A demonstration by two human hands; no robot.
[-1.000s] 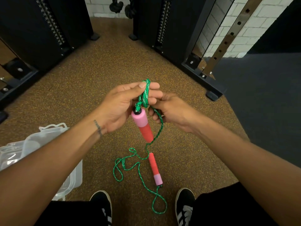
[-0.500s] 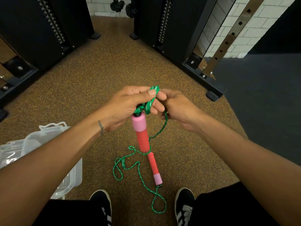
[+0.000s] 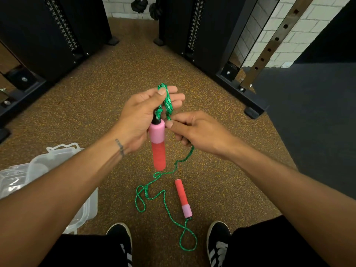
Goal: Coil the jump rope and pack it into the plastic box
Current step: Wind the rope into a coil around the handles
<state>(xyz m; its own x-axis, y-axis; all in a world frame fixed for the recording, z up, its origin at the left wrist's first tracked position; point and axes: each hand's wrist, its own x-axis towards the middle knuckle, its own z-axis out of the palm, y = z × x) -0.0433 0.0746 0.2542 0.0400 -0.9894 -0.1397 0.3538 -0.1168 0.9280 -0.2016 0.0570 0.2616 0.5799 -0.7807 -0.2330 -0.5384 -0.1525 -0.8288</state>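
Head view: your jump rope [image 3: 167, 102] is only begun. A few short green loops stand doubled above the upper handle [image 3: 158, 144], pinched under the thumb of your left hand [image 3: 138, 120], which is closed around the loops and the handle's black collar. Your right hand [image 3: 194, 130] is closed on the running cord just beside the pink end of that handle, fingertips nearly touching it. From there the cord drops to the floor [image 3: 119, 78], where most of its length lies in loose, uncoiled bends between your shoes [image 3: 121, 241], ending at the second handle [image 3: 183, 197]. Judged from this, coiling is at an early stage: the bulk of the cord and the second handle remain to be gathered, and packing has not started.

The held handle hangs close to vertical, pink end up, red end down, long axis running toward you in the frame. The floor handle lies with its red end away from you and pink end near, tilted slightly right.

The clear plastic box [image 3: 38, 170] sits on the floor at your left, partly hidden by your left forearm; no rope lies in its visible part.
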